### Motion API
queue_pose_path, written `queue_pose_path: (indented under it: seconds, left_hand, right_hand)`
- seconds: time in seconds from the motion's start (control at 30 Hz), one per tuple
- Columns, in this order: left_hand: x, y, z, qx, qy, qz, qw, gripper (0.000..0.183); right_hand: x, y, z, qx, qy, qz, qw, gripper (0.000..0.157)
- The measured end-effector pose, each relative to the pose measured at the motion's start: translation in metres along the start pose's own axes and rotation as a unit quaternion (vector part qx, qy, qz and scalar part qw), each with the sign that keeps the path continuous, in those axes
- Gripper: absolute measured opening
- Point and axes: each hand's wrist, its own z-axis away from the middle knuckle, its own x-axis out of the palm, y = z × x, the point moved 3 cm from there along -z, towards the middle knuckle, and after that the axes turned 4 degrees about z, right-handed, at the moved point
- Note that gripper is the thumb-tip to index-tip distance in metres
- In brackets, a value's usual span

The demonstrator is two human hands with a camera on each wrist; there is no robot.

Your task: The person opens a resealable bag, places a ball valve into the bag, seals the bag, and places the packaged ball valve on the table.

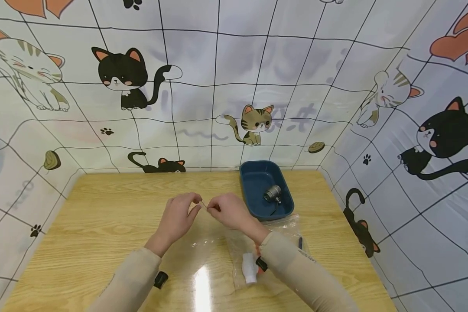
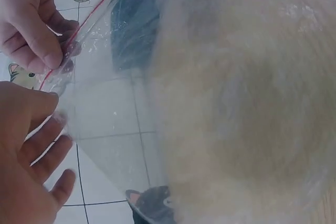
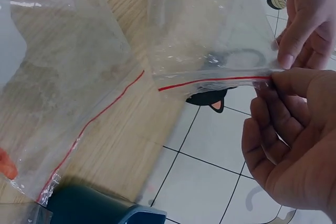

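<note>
A clear zip bag (image 3: pixel 210 30) with a red line along its mouth hangs between the two hands. My left hand (image 1: pixel 178 219) pinches the mouth edge with thumb and forefinger; in the left wrist view its other fingers spread loosely. Close beside it, my right hand (image 1: pixel 230 211) pinches the same edge at the red strip, its remaining fingers curled below. In the head view the bag is so transparent that little but glints shows. A second clear zip bag (image 3: pixel 68 98) lies on the table under the right forearm, holding a white piece (image 1: pixel 250 268) and something orange (image 3: pixel 6 165).
A dark blue tray (image 1: pixel 255 171) stands at the back right of the wooden table (image 1: pixel 113 208). Inside it lies a dark metallic cylinder (image 1: pixel 272 193) with a small fitting. Cat-print cloth walls (image 1: pixel 195 99) close off the back and sides.
</note>
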Motion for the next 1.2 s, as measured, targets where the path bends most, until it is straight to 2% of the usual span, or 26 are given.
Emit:
queue_pose_path:
  seconds: [0.13,0.2,0.4,0.57,0.7,0.83,0.97,1.2]
  left_hand:
    - [-0.002,0.001,0.002,-0.005,0.034,-0.001,0.9994,0.017]
    - [-0.002,0.003,0.003,-0.006,0.039,-0.002,0.9992,0.015]
    - [0.001,0.006,0.005,-0.030,0.022,-0.007,0.9993,0.019]
    - [0.002,0.006,0.005,-0.056,0.020,-0.013,0.9982,0.022]
    - [0.003,0.006,0.005,-0.061,0.022,-0.011,0.9978,0.018]
    - [0.004,0.006,0.006,-0.064,0.025,0.001,0.9976,0.016]
    - [0.005,0.005,0.007,-0.070,0.029,0.012,0.9971,0.015]
    - [0.007,0.006,0.007,-0.082,0.017,0.011,0.9965,0.015]
  right_hand:
    - [0.003,0.001,0.000,0.022,0.011,-0.003,1.000,0.016]
    - [0.004,0.001,0.000,0.031,0.016,-0.002,0.999,0.015]
    - [0.008,-0.001,-0.001,0.040,0.023,-0.002,0.999,0.011]
    - [0.011,-0.002,0.000,0.049,0.016,-0.028,0.998,0.014]
    - [0.012,-0.003,0.001,0.053,0.011,-0.054,0.997,0.016]
    - [0.013,-0.004,0.001,0.046,0.012,-0.076,0.996,0.014]
    - [0.016,-0.003,0.001,0.038,0.019,-0.071,0.997,0.013]
    - [0.018,-0.005,0.001,0.020,0.030,-0.062,0.997,0.019]
